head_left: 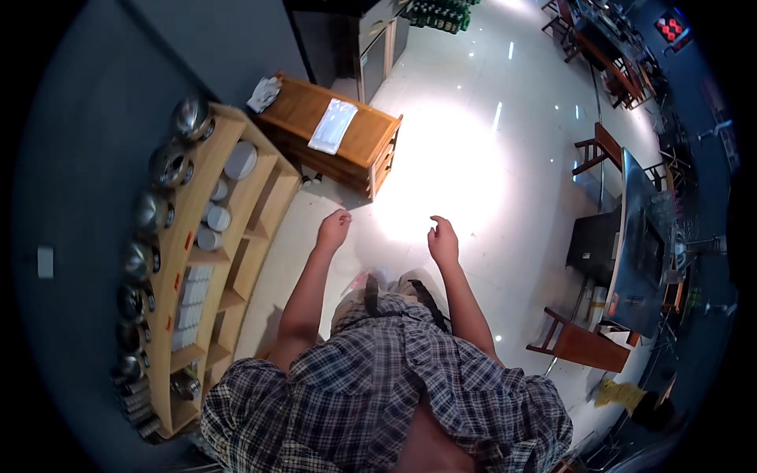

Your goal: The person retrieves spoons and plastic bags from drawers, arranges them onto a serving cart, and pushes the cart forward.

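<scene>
Both of my hands hang in front of my body above the pale tiled floor [307, 225], with nothing visible in them. My left hand [335, 229] has loosely bent fingers. It is nearest to the wooden cabinet [300, 106] ahead on the left, but apart from it. On the cabinet's top lie a clear-and-white flat packet [333, 126] and a white crumpled cloth or glove [264, 94]. My right hand [444, 240] is over the brightly lit floor, its index finger reaching inward and a gap showing to the thumb. It touches nothing.
On my left stands a light wooden shelf [183, 252] with metal pots [150, 211] along its top and white dishes [216, 217] inside. To the right are a dark-topped table [637, 236] and brown chairs [579, 340]. Green bottles [441, 14] stand far ahead.
</scene>
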The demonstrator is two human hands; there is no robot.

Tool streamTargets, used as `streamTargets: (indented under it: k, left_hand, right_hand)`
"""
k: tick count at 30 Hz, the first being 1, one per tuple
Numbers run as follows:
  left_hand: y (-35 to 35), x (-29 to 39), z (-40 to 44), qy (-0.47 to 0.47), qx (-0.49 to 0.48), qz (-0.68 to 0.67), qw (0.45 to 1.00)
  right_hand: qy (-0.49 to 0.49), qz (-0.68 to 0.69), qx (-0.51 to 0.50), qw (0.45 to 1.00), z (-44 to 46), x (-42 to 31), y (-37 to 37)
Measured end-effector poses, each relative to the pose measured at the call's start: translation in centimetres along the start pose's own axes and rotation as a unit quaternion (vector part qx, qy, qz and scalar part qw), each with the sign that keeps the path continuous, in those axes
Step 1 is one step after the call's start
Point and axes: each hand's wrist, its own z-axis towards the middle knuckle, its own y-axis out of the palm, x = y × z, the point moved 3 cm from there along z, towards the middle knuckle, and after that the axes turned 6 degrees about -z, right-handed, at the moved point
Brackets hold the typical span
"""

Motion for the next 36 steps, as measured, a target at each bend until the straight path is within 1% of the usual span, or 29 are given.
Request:
streamTargets:
  k: [3,5,6,8,9,12,13,14,15,16,17,18,19,20,21,22,24,26,27,28,30,31,33,34,36]
  left_hand:
    - [4.1,2.5,7.1,-0.005,-0.017,0.019,1.000]
    - [6.8,4.0,11.1,-0.017,-0.031,-0.045,0.998]
    - [8.3,3.8,13.3,-0.012,-0.033,-0.048,0.998]
    - [12.0,4.3,18.6,-0.009,-0.040,-0.058,0.997]
    - [13.3,6.2,20.9,-0.029,-0.054,-0.063,0.996]
    - [17.8,11.6,27.4,-0.010,-0.068,-0.060,0.996]
    - [19.0,13.9,29.3,0.017,-0.070,-0.052,0.996]
    - [20.1,15.4,31.1,0.013,-0.070,-0.048,0.996]
    - [20.9,16.7,33.1,0.023,-0.058,-0.048,0.997]
    - [21.5,17.8,35.0,0.031,-0.046,-0.050,0.997]
    - [22.1,17.6,37.0,0.057,-0.029,-0.087,0.994]
    - [22.2,17.8,38.4,0.049,-0.026,-0.086,0.995]
    - [22.0,18.1,40.0,0.068,-0.012,-0.105,0.992]
    - [21.7,18.5,41.7,0.087,0.002,-0.124,0.988]
    - [21.6,17.1,43.5,0.037,0.006,-0.146,0.989]
    - [21.1,15.4,45.3,0.011,-0.011,-0.164,0.986]
    - [19.7,16.2,48.6,0.070,0.084,-0.047,0.993]
    - [18.3,16.4,52.3,0.013,0.114,-0.018,0.993]
    - [17.9,15.2,54.7,0.002,0.126,-0.028,0.992]
    - [17.6,14.4,57.0,0.030,0.145,-0.002,0.989]
    - [16.2,18.3,60.8,0.067,0.179,0.077,0.979]
    - [15.9,18.9,63.2,0.067,0.179,0.075,0.979]
    - [15.4,19.6,68.0,0.003,0.160,0.090,0.983]
    - [15.4,20.0,69.9,-0.003,0.160,0.085,0.983]
    - [14.9,22.3,74.2,0.048,0.140,0.076,0.986]
  right_hand:
    - [0.055,-0.010,0.038,0.998,4.7,4.7,-0.6]
    - [0.059,-0.017,0.065,0.996,7.6,8.6,-1.1]
    - [0.054,-0.026,0.081,0.995,9.2,10.4,-1.5]
    - [0.130,-0.022,0.035,0.991,12.4,14.4,-2.0]
    - [0.143,-0.018,0.030,0.989,14.2,16.2,-2.2]
    - [0.169,0.001,0.010,0.986,21.0,19.7,-3.6]
    - [0.169,0.003,0.006,0.986,23.6,20.5,-4.3]
    - [0.146,0.003,0.011,0.989,26.4,20.9,-4.9]
    - [0.120,0.003,0.017,0.993,29.6,20.8,-5.4]
    - [0.118,0.006,0.013,0.993,32.8,20.8,-5.8]
    - [0.088,0.007,0.003,0.996,35.8,20.4,-6.1]
    - [0.058,0.009,-0.008,0.998,38.4,19.9,-6.3]
    - [0.057,0.009,-0.017,0.998,40.9,19.4,-6.3]
    - [0.033,0.017,-0.030,0.999,43.7,18.5,-6.3]
    - [0.007,0.025,-0.042,0.999,46.6,17.9,-6.0]
    - [0.004,0.023,-0.048,0.999,49.3,17.4,-5.6]
    - [-0.018,0.025,-0.061,0.998,54.4,16.5,-4.2]
    - [-0.031,0.028,-0.073,0.996,59.4,15.6,-2.4]
    - [-0.046,0.031,-0.070,0.996,62.0,15.0,-1.6]
    - [-0.062,0.033,-0.066,0.995,64.6,14.3,-0.8]
    - [-0.068,0.020,-0.082,0.994,69.7,13.4,0.8]
    - [-0.076,0.021,-0.097,0.992,72.1,12.7,1.6]
    - [-0.086,0.006,-0.138,0.987,76.9,11.5,2.8]
    - [-0.086,0.001,-0.144,0.986,79.0,11.1,3.3]
    - [-0.155,0.016,-0.097,0.983,83.6,9.9,3.9]
